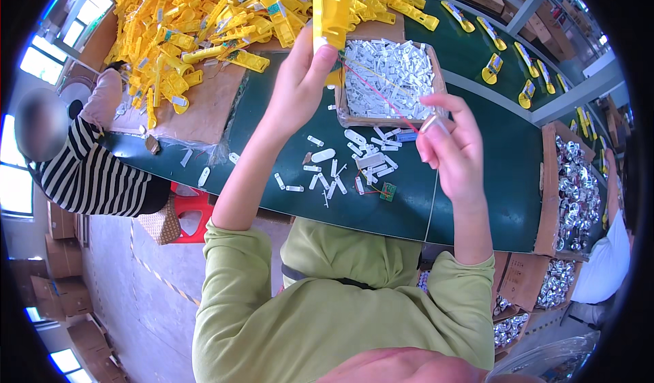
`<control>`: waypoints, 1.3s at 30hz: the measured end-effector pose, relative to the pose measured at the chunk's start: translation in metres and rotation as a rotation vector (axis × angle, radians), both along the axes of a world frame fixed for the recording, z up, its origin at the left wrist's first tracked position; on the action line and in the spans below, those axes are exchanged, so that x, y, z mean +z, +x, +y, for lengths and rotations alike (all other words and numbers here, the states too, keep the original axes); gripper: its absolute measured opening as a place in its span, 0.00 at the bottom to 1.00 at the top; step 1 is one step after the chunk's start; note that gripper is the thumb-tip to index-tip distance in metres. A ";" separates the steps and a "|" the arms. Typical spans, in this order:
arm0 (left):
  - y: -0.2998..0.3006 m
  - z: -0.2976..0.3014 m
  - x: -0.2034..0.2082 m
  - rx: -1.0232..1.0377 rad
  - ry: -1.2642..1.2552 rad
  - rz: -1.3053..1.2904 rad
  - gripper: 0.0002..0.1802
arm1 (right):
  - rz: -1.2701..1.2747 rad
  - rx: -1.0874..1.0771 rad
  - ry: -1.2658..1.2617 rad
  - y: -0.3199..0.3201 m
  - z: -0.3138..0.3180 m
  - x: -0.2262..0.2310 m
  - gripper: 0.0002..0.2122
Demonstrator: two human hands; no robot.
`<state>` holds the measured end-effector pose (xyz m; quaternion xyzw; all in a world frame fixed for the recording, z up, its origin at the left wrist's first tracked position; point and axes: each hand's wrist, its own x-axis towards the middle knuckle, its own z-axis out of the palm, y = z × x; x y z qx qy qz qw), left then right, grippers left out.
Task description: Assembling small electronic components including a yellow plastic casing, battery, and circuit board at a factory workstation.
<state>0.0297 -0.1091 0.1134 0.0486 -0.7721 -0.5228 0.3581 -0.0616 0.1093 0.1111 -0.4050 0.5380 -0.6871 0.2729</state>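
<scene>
Raised over the bench, my left hand (298,86) is closed around a yellow plastic housing (332,11), which stands upright between thumb and fingers. A thin red wire (381,95) runs from near the housing's lower end to my right hand (453,144). The thumb and fingers of that hand pinch the wire's end. Behind the wire is a cardboard box (381,120) filled with small white plastic parts (388,76). Loose white parts (330,182) lie on the green bench (477,209) between my arms, beside a small green circuit board (387,191) with wires.
A large heap of yellow housings (211,25) covers cardboard at the far left. Beyond a metal rail, yellow pieces lie spaced on a green belt (443,32). Boxes of shiny metal parts (575,192) stand right. Another person in striped clothing (102,165) is at left, near a red stool (192,212).
</scene>
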 end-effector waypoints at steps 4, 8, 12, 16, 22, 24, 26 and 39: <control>-0.003 0.013 -0.022 -0.182 0.169 -0.024 0.21 | -0.233 0.345 -0.289 -0.022 -0.006 0.024 0.34; 0.003 0.027 -0.049 -0.302 0.288 -0.093 0.22 | -0.017 0.249 -0.090 -0.046 -0.014 0.019 0.18; 0.004 0.045 -0.058 -0.231 0.151 -0.153 0.21 | -0.051 0.137 0.186 -0.051 -0.021 0.007 0.15; 0.001 0.057 -0.062 -0.141 -0.107 -0.228 0.23 | -0.405 0.228 0.082 -0.058 -0.022 -0.012 0.17; 0.009 0.060 -0.065 -0.220 -0.208 -0.434 0.25 | 0.388 -0.553 0.226 -0.057 -0.027 -0.045 0.17; 0.013 0.064 -0.064 -0.423 0.088 -0.526 0.21 | 0.757 -0.796 0.044 -0.049 -0.028 -0.054 0.20; 0.012 0.062 -0.066 -0.551 0.230 -0.513 0.22 | 0.239 -0.391 0.014 -0.054 -0.016 -0.070 0.22; 0.015 0.047 -0.089 -0.455 0.657 -0.268 0.35 | -0.235 -0.103 0.010 -0.062 0.013 -0.091 0.20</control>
